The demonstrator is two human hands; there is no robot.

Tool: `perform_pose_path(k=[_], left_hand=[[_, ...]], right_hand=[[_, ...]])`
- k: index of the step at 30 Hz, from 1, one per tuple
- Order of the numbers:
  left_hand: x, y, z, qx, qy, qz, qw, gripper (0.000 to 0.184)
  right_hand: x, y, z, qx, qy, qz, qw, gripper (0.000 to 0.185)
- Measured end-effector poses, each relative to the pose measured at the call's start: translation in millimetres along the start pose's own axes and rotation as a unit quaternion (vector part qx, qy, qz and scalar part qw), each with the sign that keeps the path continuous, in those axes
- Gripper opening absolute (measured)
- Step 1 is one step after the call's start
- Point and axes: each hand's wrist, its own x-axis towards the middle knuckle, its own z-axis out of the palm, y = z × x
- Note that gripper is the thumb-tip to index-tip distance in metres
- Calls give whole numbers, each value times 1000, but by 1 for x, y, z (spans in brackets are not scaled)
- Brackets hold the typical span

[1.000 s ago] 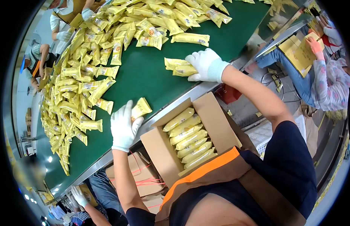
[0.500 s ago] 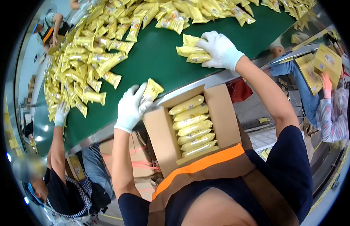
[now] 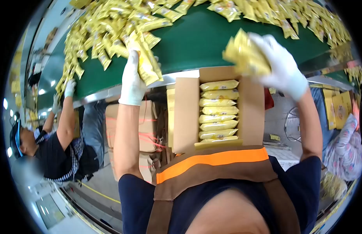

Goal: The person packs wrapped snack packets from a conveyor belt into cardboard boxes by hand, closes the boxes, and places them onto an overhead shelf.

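Note:
White-gloved, my left hand (image 3: 131, 84) is closed around yellow packets (image 3: 149, 64), at least two, held over the near edge of the belt. My right hand (image 3: 280, 66), also gloved and smeared by motion, grips a bunch of yellow packets (image 3: 247, 54) above the far right corner of an open cardboard box (image 3: 186, 113). Inside that box several yellow packets (image 3: 219, 110) lie in a row, one behind another. Its flaps are spread outward. The exact number of packets in each hand is hidden.
A green conveyor belt (image 3: 192, 50) carries heaps of yellow packets (image 3: 110, 29) at its far side and left. Its metal edge (image 3: 181, 75) runs behind the box. Strapped cartons (image 3: 130, 124) stand left. Co-workers (image 3: 60, 152) are at left and right, the right one in a patterned sleeve (image 3: 346, 144).
My right hand has drawn its packets back from over the belt to the box. My left hand, earlier at a single packet, now holds more. The view has turned.

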Motion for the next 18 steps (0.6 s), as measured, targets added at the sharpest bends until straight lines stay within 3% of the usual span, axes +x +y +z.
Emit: perform_pose_path(k=[1, 4, 7, 9, 11, 12, 13, 14, 15, 16, 17, 18], left_hand=[[-6, 1, -9, -112, -33, -29, 993, 54], [-28, -3, 4, -143, -54, -49, 987, 54], [-35, -18, 18, -256, -126, -91, 954, 54], [-44, -26, 31, -194, -138, -78, 968, 52], [-68, -24, 75, 62, -69, -25, 995, 50], [-67, -26, 79, 260, -167, 45, 950, 51], [-67, -35, 95, 359, -217, 131, 898, 56], [-66, -42, 99, 521, -273, 188, 786, 58], [-65, -50, 101, 660, -317, 240, 638, 61], [-61, -66, 103, 717, -295, 285, 563, 62], [-53, -80, 98, 732, -293, 304, 535, 58], [-48, -92, 92, 733, -306, 310, 523, 58]], right_hand=[[-7, -22, -9, -37, -50, -71, 996, 66], [-29, -72, 23, -69, -156, -197, 966, 60], [-32, -96, 88, -24, -197, -204, 959, 63], [-29, -106, 105, -9, -275, -125, 953, 74], [-48, -110, 132, 12, -188, -116, 975, 88], [-56, -110, 140, -14, -171, -110, 979, 89], [-58, -115, 142, -41, -156, -103, 982, 91], [-52, -119, 142, -36, -212, -93, 972, 91], [-53, -129, 137, -72, -229, -50, 970, 81], [-64, -123, 146, -35, -149, -93, 984, 79], [-66, -118, 147, -1, -65, -139, 988, 76], [-76, -116, 137, 42, -46, -161, 985, 67]])
